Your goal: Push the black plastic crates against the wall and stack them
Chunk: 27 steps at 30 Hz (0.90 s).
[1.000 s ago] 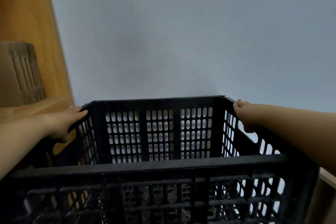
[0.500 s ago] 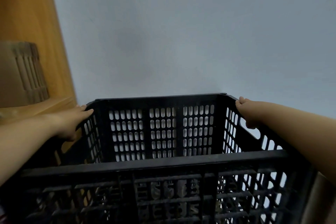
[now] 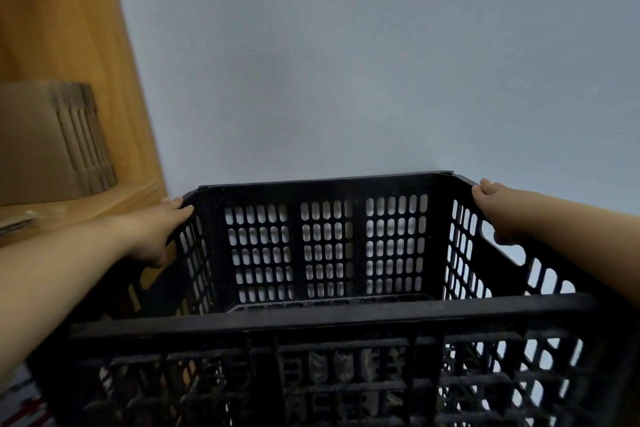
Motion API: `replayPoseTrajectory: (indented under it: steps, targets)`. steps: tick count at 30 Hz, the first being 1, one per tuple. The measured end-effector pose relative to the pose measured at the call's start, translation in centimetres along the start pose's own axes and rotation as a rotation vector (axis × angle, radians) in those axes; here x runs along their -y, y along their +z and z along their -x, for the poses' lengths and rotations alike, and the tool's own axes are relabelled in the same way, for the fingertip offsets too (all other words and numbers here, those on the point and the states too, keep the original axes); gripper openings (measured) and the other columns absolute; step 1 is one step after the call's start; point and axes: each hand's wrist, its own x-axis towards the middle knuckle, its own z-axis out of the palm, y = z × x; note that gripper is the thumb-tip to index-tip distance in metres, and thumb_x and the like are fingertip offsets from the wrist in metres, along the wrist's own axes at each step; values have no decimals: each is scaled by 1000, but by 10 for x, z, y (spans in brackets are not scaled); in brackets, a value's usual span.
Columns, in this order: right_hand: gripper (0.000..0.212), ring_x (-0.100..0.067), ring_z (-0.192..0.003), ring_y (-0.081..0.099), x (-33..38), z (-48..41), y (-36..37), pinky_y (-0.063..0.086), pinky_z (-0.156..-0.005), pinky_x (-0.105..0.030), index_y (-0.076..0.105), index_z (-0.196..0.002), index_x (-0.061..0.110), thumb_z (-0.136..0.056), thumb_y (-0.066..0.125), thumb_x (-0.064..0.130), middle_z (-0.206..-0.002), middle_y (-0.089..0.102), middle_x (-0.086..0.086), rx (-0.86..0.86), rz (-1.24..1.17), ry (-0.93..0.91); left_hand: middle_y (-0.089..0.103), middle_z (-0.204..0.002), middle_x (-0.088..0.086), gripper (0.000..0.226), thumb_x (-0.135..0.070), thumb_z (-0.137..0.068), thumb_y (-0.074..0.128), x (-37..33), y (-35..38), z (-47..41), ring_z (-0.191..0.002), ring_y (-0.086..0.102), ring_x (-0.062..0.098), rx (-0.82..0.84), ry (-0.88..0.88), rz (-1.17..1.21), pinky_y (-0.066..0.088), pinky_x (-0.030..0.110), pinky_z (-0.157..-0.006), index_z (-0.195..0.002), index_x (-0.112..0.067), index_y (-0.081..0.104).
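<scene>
One black perforated plastic crate (image 3: 325, 246) fills my view from centre down to six o'clock, its far wall close to the pale grey wall (image 3: 346, 62) at twelve. My left hand (image 3: 156, 236) clasps the rim at nine o'clock, my right hand (image 3: 498, 211) clasps it at three. Over the last second the crate has edged forward toward the wall, so I judge the push nearly finished, stacking next. A brown cardboard box (image 3: 45, 142) sits on the orange wooden shelf (image 3: 97, 204) at ten.
</scene>
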Motion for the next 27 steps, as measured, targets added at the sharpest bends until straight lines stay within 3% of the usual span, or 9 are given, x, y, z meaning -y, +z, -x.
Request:
replayPoseTrajectory:
  steps: [8,27]
  targets:
    - [81,-27,-146,10,-2,4,-4,22,-115,-32,-7,-145,-1,-85,47,2,-157,-1,-17,52,-23,8,-7,-158,12,95,-8,-79,64,-3,-4,13,-145,-3,25,-12,-13,27,10,30,-118,-146,-10,-2]
    - [79,-28,-145,13,0,6,-3,26,-115,-35,-4,-146,0,-85,47,2,-156,4,-16,23,-26,4,-1,-158,12,95,-7,-77,66,-3,4,18,-146,0,24,-47,-28,66,10,30,-117,-146,-7,1]
